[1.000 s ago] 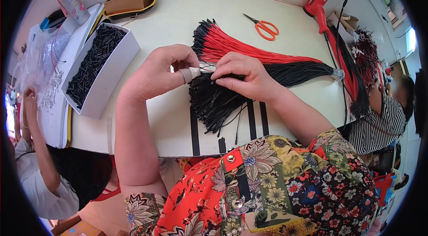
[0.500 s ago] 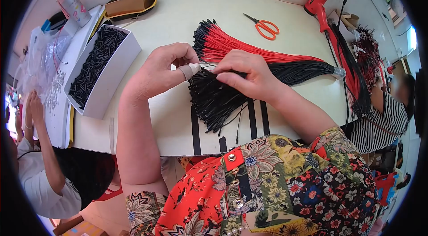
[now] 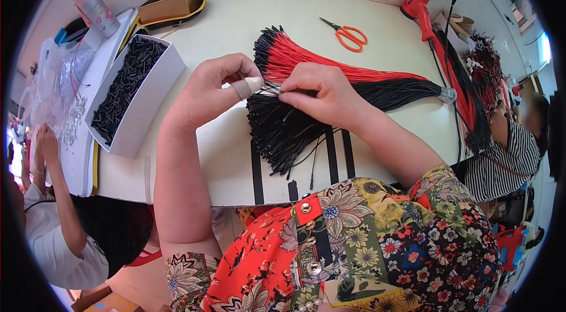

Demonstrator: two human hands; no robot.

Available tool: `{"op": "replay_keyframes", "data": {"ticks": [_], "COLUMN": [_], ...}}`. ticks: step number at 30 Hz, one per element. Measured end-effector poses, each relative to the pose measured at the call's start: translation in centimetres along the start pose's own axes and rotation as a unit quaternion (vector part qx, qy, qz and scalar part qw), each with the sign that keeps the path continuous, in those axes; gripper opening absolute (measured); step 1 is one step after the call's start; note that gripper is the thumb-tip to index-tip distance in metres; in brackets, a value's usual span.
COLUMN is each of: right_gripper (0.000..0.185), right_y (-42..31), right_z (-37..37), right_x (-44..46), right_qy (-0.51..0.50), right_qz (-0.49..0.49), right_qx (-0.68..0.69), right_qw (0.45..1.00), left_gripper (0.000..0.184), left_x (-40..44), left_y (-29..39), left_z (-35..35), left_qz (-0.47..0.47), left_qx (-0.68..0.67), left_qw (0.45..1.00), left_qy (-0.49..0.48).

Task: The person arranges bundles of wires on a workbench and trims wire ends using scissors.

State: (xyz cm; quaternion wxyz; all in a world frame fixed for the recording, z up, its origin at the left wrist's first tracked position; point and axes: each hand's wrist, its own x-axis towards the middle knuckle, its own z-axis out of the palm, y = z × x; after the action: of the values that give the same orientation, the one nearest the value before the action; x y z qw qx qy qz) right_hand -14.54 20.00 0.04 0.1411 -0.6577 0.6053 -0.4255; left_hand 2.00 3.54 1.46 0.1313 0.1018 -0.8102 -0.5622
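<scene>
My left hand (image 3: 218,88) is closed in a pinch at the left side of the wire bundle, with tape wrapped round its thumb; what lies between its fingertips is too small to make out. Just to its right, my right hand (image 3: 321,91) pinches a thin black wire, and a short stretch of wire shows between the two hands. Below them fan out the black wires (image 3: 280,135), their ends dark and thick. Red wires (image 3: 312,64) with black ends spread behind my right hand. Both groups meet on the right in a clear wrap (image 3: 448,95).
On the left stands a white box (image 3: 148,105) full of short black tube pieces (image 3: 127,91). Orange-handled scissors (image 3: 351,38) and a red heat gun (image 3: 418,6) lie farther back. A brown tray (image 3: 173,5) is at the back left. Other people sit at both sides.
My right hand has shifted slightly left and up, its fingers more tightly closed. The left hand stays almost in place, still pinching.
</scene>
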Motion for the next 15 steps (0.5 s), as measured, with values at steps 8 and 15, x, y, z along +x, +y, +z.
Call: {"op": "replay_keyframes", "data": {"ticks": [8,15], "right_gripper": [0.012,0.014], "right_y": [0.5,1.6], "right_z": [-0.7,1.4], "right_x": [-0.2,0.7], "right_qy": [0.074,0.048], "right_qz": [0.119,0.154], "right_qx": [0.157,0.289], "right_qw": [0.978,0.943], "left_gripper": [0.022,0.015], "left_x": [0.8,1.5], "left_y": [-0.8,-1.7], "left_z": [-0.1,2.6], "left_qz": [0.082,0.044], "left_qx": [-0.035,-0.123], "left_qw": [0.987,0.989], "left_qy": [0.133,0.075]}}
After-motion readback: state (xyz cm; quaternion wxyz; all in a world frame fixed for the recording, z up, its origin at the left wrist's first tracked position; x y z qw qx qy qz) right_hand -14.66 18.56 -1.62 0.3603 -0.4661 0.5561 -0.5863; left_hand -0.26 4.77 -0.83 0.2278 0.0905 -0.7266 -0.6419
